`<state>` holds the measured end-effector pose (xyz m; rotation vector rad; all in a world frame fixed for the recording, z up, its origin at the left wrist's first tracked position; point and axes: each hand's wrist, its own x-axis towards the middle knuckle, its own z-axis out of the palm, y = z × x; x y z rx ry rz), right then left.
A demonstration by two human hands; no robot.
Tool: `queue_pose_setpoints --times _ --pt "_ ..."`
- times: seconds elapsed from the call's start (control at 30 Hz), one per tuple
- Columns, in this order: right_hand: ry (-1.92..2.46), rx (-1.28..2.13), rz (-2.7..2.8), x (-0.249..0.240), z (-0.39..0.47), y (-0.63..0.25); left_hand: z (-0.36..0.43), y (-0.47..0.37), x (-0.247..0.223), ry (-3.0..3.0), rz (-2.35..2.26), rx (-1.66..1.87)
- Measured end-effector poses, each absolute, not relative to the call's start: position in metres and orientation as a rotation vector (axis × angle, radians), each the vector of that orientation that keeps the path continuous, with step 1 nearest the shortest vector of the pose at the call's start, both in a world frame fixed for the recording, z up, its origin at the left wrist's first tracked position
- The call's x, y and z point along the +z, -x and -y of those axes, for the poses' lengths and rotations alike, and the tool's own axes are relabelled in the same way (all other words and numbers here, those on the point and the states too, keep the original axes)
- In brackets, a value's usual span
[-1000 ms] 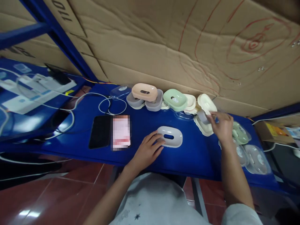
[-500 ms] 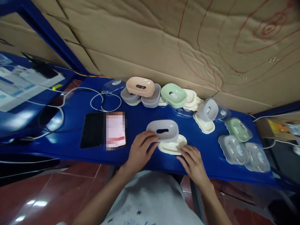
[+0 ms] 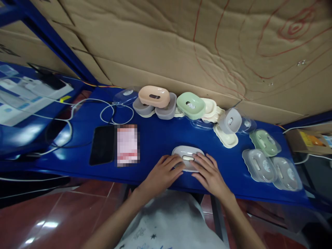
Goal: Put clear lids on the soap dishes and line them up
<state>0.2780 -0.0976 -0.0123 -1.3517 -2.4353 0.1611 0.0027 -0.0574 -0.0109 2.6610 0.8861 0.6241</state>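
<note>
In front of me on the table, a grey soap dish [image 3: 188,149] sits over a cream base that is now nearly all covered. A cream raised bar shows through the dish's slot. My left hand [image 3: 168,169] holds the dish's left side, fingers bent over the rim. On the opposite side, my right hand [image 3: 209,171] grips the dish, with its fingertips reaching inside near the slot. Both thumbs are on the near side. At the back stand a peach soap dish [image 3: 154,91], a green soap dish [image 3: 190,103] and a tilted grey soap dish [image 3: 232,119].
Cream bases [image 3: 225,136] and clear lids [image 3: 126,95] lie along the cardboard wall [image 3: 155,45]. Covered soap dishes [image 3: 260,166] are grouped at the right. A black tablet [image 3: 102,145] and a phone [image 3: 127,145] lie left, near a looped white cable [image 3: 116,122].
My left hand has brought the grey dish right and down onto the cream base. My right hand has shifted from the base onto the dish's right side.
</note>
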Motion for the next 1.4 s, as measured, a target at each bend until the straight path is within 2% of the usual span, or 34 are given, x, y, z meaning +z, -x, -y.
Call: queue_pose_setpoints --times 0.23,0.43,0.57,0.7,0.83,1.0,1.1,1.27,1.4 --pt "1.987 -0.239 1.845 -0.019 0.060 -0.330 0.055 0.006 -0.014 -2.543 -1.093 0.788" --pt "1.875 -0.205 1.803 -0.005 0.055 -0.343 0.051 0.007 -0.018 -2.526 -1.096 0.852" --pt "2.152 -0.352 1.635 0.008 0.031 -0.364 0.050 0.006 -0.020 -2.523 -1.102 0.842" --pt "2.381 -0.268 1.696 0.001 0.009 -0.370 0.051 0.007 -0.021 -2.526 -1.095 0.832" --pt "2.187 -0.192 1.720 0.004 0.010 -0.370 0.052 0.007 -0.020 -2.511 -1.093 0.857" --pt "1.843 0.155 1.526 0.027 0.035 -0.363 0.050 0.007 -0.020 -2.498 -1.088 0.866" --pt "1.744 0.251 1.516 0.028 0.046 -0.351 0.050 0.008 -0.019 -2.502 -1.074 0.839" --pt "1.898 0.018 1.856 0.003 0.044 -0.339 0.051 0.008 -0.023 -2.495 -1.077 0.819" --pt "1.773 -0.025 1.846 0.003 0.045 -0.334 0.051 0.008 -0.025 -2.512 -1.078 0.822"
